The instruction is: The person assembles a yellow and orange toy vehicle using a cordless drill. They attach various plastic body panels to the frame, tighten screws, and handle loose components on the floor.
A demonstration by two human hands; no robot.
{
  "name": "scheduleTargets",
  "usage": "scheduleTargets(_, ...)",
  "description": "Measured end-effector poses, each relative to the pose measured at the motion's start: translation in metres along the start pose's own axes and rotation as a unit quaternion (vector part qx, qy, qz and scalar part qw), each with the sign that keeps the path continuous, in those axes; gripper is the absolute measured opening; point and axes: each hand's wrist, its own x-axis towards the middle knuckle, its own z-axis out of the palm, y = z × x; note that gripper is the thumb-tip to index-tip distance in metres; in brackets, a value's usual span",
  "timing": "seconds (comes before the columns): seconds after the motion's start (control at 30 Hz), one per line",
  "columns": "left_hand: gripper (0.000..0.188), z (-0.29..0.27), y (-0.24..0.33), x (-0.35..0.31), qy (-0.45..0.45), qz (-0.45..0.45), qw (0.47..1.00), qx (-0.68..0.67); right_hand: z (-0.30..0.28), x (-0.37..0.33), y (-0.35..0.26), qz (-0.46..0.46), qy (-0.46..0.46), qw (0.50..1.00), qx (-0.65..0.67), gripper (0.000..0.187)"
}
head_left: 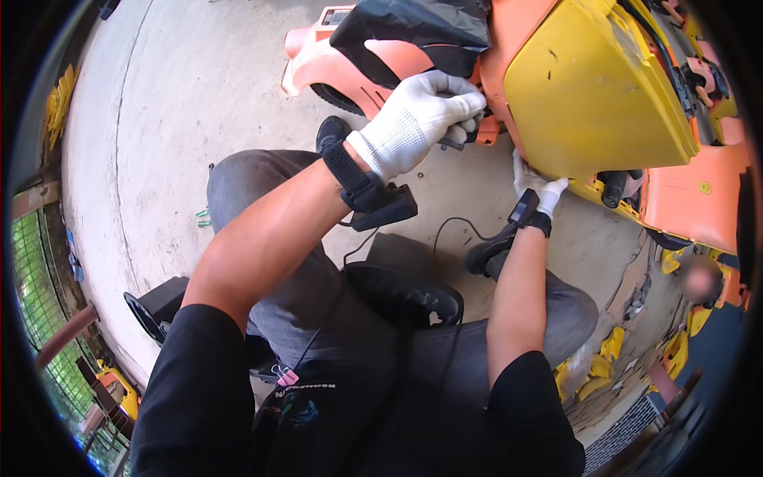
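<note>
The yellow panel [596,87] stands on the far right, just right of an orange strip of bodywork [505,67], with a salmon panel [691,199] beyond its right edge. At its near lower edge is the right hand [540,189], gloved in white, its fingers partly hidden by the panel, so I cannot tell whether they clamp it. The left hand [429,119], also gloved, has its fingers bunched, thumb against forefinger, beside a small dark piece [455,145]; whether they pinch it I cannot tell. Farther left, a black sheet [417,28] lies over pink bodywork [322,63], covering part of it, with a dark wheel [338,97] underneath. The near space is crowded: the person's bent legs spread over the concrete floor [187,87], a dark rounded object [409,292] sits between them, and a thin cable [449,220] loops toward the right shoe [481,258]. Small green bits [203,218] lie left of the left knee. Yellow pieces [610,346] lie at the near right, and a mesh fence [36,274] borders the left.
</note>
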Motion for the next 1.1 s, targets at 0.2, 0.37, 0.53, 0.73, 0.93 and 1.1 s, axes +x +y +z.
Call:
scheduleTargets(0.2, 0.024, 0.002, -0.011, -0.002, -0.016, 0.028, 0.999, -0.01, -0.007, 0.001, -0.006, 0.0, -0.004, 1.0, 0.012, 0.071)
scheduleTargets(0.37, 0.022, 0.002, -0.011, -0.003, -0.004, 0.035, 0.999, 0.02, -0.001, -0.005, -0.001, 0.004, 0.012, 0.999, 0.037, 0.072)
scheduleTargets(0.53, 0.019, 0.001, -0.004, -0.007, -0.014, 0.089, 0.992, 0.088, 0.008, -0.013, 0.001, -0.019, 0.022, 1.0, 0.01, 0.069)
scheduleTargets(0.73, 0.017, 0.003, -0.008, 0.0, -0.004, 0.12, 0.99, 0.076, 0.005, -0.012, -0.001, -0.012, 0.018, 1.0, 0.0, 0.069)
scheduleTargets(0.93, 0.016, 0.007, -0.006, -0.003, -0.001, 0.097, 0.993, 0.07, 0.01, -0.016, 0.002, -0.023, 0.008, 1.0, -0.012, 0.066)
scheduleTargets(1.1, 0.021, 0.009, -0.003, -0.001, -0.004, 0.086, 0.994, 0.072, -0.005, -0.01, -0.001, -0.011, 0.003, 1.0, 0.01, 0.073)
